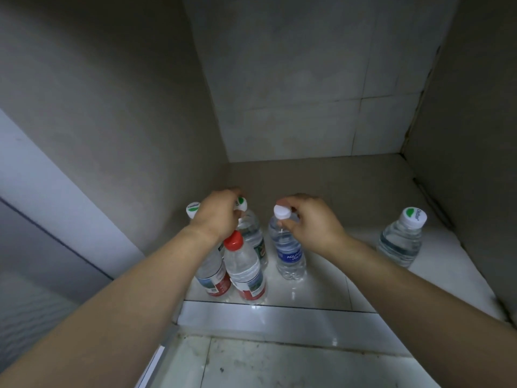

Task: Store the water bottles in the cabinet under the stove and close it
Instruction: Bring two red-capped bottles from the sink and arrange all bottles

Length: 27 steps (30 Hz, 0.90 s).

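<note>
Both hands [218, 212] [313, 219] gripping bottle [253, 228] [288, 247] necks, cabinet [391, 186]

1. Under my left hand [216, 212] a tight cluster of bottles [243, 264] blocks the cabinet's left wall.
2. Beyond both hands, the cabinet floor [321, 180] lies open.
3. Right of my right hand [310, 219], one lone bottle [401, 238] stands near the wall.

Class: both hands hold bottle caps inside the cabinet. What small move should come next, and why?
Probably let go with both hands: the right hand holds the blue bottle and the left hand a green-capped bottle, and both bottles appear to stand on the cabinet floor.
</note>
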Available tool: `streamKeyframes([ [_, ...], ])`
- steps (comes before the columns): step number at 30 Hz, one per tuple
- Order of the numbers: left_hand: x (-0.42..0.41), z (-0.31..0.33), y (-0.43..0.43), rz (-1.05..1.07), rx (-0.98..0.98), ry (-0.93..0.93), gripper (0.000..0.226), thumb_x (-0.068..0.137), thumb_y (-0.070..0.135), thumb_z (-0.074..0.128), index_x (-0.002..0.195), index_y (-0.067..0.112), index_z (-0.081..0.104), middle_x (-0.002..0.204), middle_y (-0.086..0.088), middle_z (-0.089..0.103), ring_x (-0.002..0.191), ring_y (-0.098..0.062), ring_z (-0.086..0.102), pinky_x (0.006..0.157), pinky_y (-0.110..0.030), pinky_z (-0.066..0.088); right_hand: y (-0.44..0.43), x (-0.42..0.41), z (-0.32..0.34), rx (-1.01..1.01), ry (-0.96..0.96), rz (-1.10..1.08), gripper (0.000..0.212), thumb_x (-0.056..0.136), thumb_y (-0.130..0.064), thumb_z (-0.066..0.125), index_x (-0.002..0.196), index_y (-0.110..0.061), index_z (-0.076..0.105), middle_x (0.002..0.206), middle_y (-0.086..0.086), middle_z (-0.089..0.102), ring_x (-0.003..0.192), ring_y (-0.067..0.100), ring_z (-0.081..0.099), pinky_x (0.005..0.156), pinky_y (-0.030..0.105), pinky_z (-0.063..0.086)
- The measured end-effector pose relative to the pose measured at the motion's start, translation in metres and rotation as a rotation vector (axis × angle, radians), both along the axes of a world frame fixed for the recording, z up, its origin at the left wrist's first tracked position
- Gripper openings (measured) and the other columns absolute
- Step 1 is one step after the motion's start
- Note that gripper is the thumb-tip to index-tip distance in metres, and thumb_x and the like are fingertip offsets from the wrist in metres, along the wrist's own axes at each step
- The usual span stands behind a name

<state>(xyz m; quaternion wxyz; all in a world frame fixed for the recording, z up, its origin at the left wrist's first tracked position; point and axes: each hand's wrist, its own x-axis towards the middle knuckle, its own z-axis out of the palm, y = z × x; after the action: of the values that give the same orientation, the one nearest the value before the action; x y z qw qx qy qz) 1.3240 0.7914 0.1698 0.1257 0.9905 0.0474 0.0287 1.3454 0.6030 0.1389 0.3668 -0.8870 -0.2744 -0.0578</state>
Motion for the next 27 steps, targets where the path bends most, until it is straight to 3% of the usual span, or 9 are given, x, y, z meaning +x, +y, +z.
streamKeyframes([
  [13, 0.000, 0.000, 0.008, 0.001, -0.042, -0.014, 0.035, 0.084, 0.014, 0.063, 0.119, 0.013, 0.059, 0.118, -0.013, 0.062, 0.107, -0.030, 0.056, 0.079, -0.027, 0.037, 0.003, 0.009, -0.004, 0.090, -0.028, -0.049, 0.025, 0.084, -0.009, 0.062, 0.108, -0.010, 0.066, 0.108, 0.010, 0.067, 0.095, 0.023, 0.062, 0.075, 0.017, 0.039],
  [18, 0.002, -0.001, 0.005, -0.018, -0.017, 0.005, 0.036, 0.086, 0.013, 0.061, 0.122, 0.013, 0.057, 0.121, -0.013, 0.059, 0.109, -0.030, 0.055, 0.078, -0.025, 0.034, 0.006, 0.011, -0.007, 0.073, -0.035, -0.026, 0.027, 0.083, -0.009, 0.064, 0.110, -0.009, 0.066, 0.109, 0.014, 0.066, 0.098, 0.027, 0.061, 0.083, 0.029, 0.047],
  [22, -0.001, 0.000, 0.007, -0.008, -0.041, 0.013, 0.038, 0.083, 0.014, 0.065, 0.121, 0.014, 0.057, 0.120, -0.011, 0.061, 0.107, -0.027, 0.056, 0.077, -0.022, 0.033, 0.003, 0.013, -0.011, 0.067, -0.048, -0.020, 0.030, 0.082, -0.011, 0.066, 0.112, -0.010, 0.066, 0.110, 0.013, 0.066, 0.097, 0.028, 0.062, 0.080, 0.022, 0.041],
  [27, -0.027, -0.002, 0.005, 0.063, -0.171, -0.118, 0.052, 0.083, 0.033, 0.066, 0.129, 0.019, 0.050, 0.124, -0.007, 0.058, 0.108, -0.025, 0.058, 0.086, -0.028, 0.043, 0.000, 0.010, -0.012, 0.060, -0.043, -0.015, 0.032, 0.081, -0.012, 0.067, 0.113, -0.012, 0.064, 0.110, 0.014, 0.064, 0.097, 0.029, 0.061, 0.081, 0.029, 0.045],
])
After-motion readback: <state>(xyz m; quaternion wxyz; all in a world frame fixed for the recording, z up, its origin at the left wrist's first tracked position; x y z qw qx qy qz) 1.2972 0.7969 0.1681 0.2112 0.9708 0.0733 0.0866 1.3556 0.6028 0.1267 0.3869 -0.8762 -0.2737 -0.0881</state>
